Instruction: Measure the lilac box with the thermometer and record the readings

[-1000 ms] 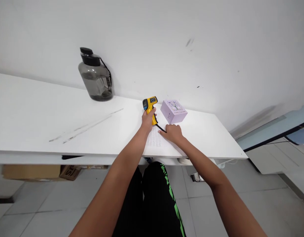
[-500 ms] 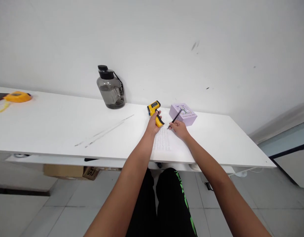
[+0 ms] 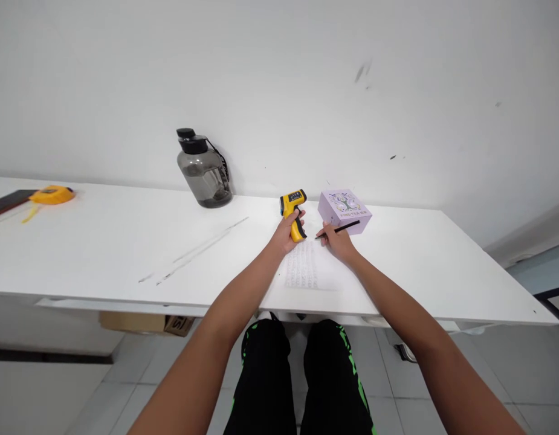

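My left hand point(image 3: 288, 232) is closed around the handle of a yellow and black infrared thermometer gun point(image 3: 294, 204), its head pointing to the left. Between the fingers of my right hand point(image 3: 337, 241) is a dark pen point(image 3: 349, 226), tilted, with its tip low at the left near the paper. A sheet of paper point(image 3: 301, 269) covered in several lines of handwriting lies on the desk below both hands. Just behind my right hand stands a lilac box point(image 3: 345, 208) with a printed tree design; the pen's upper end overlaps it in view.
On the white desk point(image 3: 206, 235), a grey see-through water jug point(image 3: 204, 175) stands near the wall. At far left are an orange tape measure point(image 3: 52, 194) and a dark flat object point(image 3: 9, 202). A cardboard box point(image 3: 134, 322) sits beneath the desk.
The pen has swung from steep to a flatter slant, its upper end now pointing right. The camera view has shifted slightly. The left hand still holds the thermometer gun.
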Tool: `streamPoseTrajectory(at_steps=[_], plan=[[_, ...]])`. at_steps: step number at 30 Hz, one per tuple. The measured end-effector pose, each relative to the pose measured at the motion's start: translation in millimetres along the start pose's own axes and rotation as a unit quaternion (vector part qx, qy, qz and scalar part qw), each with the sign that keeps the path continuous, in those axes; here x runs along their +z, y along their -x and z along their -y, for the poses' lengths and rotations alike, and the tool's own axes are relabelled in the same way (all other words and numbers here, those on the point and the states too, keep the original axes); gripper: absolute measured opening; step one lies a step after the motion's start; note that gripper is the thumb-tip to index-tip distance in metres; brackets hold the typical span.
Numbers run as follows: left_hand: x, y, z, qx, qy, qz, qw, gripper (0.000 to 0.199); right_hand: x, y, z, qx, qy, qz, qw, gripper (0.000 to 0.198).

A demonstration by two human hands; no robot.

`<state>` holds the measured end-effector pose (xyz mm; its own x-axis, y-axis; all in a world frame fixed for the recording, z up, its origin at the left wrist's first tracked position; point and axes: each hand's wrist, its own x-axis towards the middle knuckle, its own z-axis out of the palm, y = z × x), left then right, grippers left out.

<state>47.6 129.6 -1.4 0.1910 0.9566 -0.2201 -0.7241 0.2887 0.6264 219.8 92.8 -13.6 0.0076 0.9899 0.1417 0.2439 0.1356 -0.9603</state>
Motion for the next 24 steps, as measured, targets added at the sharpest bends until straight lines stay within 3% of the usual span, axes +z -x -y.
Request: streamPoseTrajectory(at_steps=[10,19,24], plan=[[6.1,-0.5,-1.5,-0.007,0.028,-0.043,0.999,0.029,1.5,6.9,9.6,-0.005,0.091,0.000,0.996,0.041],[6.2,0.8,-5.0,-0.008,0.040,-0.049,0.998,0.019,2.1,7.5,9.5,-0.007,0.089,0.027,0.996,0.042],[4.7,-1.1,-5.3,-0.017,0.039,-0.055,0.998,0.020,3.1,6.9,7.5,-0.005,0.086,0.003,0.996,0.041]])
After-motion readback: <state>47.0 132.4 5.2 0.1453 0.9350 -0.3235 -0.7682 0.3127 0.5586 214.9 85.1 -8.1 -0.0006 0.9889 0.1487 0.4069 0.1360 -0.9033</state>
